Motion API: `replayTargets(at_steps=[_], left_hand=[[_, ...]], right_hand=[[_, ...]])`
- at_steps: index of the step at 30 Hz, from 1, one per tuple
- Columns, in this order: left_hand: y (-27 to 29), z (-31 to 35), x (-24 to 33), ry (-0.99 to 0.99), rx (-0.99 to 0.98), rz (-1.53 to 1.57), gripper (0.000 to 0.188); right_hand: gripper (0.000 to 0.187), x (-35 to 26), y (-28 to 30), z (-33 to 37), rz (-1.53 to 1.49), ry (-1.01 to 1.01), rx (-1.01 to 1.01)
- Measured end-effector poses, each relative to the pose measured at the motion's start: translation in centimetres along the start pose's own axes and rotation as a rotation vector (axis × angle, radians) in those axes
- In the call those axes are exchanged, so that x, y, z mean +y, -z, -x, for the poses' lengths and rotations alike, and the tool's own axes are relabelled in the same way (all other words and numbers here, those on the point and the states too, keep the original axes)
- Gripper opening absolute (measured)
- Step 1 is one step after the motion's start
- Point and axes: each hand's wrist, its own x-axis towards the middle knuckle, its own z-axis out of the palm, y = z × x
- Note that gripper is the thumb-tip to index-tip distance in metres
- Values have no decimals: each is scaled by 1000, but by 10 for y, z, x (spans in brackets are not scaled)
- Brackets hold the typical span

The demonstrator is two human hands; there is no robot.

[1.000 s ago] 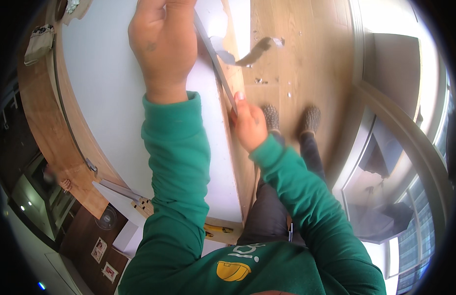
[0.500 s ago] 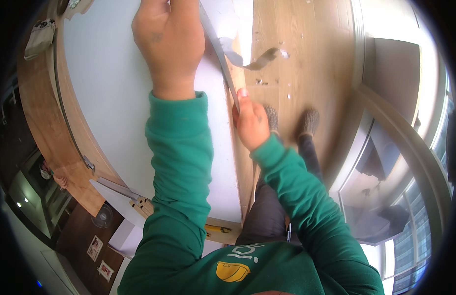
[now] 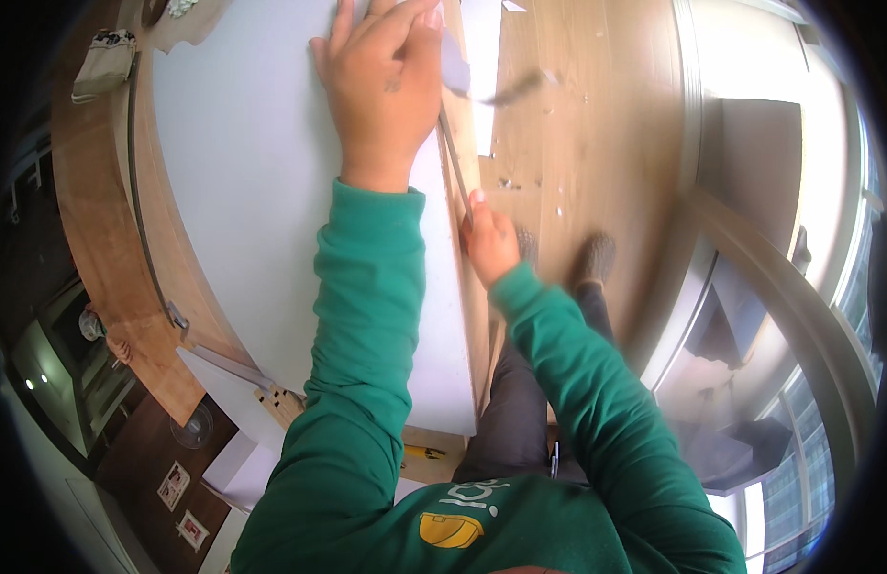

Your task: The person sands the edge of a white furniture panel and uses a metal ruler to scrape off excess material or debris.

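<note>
My left hand (image 3: 381, 91) lies flat on a large white panel (image 3: 252, 201) at its right edge, fingers stretched out, covering the upper end of a thin grey strip (image 3: 455, 163). The strip runs along that edge down to my right hand (image 3: 489, 244), which pinches its lower end with the thumb on top. A loose curled piece of grey strip (image 3: 506, 94) sticks out to the right of my left hand, over the floor. Both sleeves are green.
The panel rests on a curved wooden top (image 3: 99, 220). To the right lies a wooden floor (image 3: 587, 124) with small white scraps, and my feet in grey slippers (image 3: 597, 256). A window frame (image 3: 750, 258) runs along the far right. A grey cloth (image 3: 104, 62) sits top left.
My left hand has shifted right and down in the picture, and its fingers have spread flat. My right hand keeps its grip on the strip, and the curled piece has swung upward.
</note>
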Motion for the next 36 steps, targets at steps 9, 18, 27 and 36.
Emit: replayTargets(at_steps=[9, 18, 27, 36], left_hand=[[15, 0, -4, 386, 142, 721, 63], [15, 53, 25, 141, -247, -97, 96], [20, 66, 28, 122, -261, -69, 93], [27, 61, 36, 243, 68, 1012, 73]], right_hand=[[71, -20, 45, 40, -72, 18, -95], [60, -3, 158, 87, 54, 113, -95], [36, -16, 136, 107, 46, 108, -158], [58, -15, 62, 69, 46, 194, -99]])
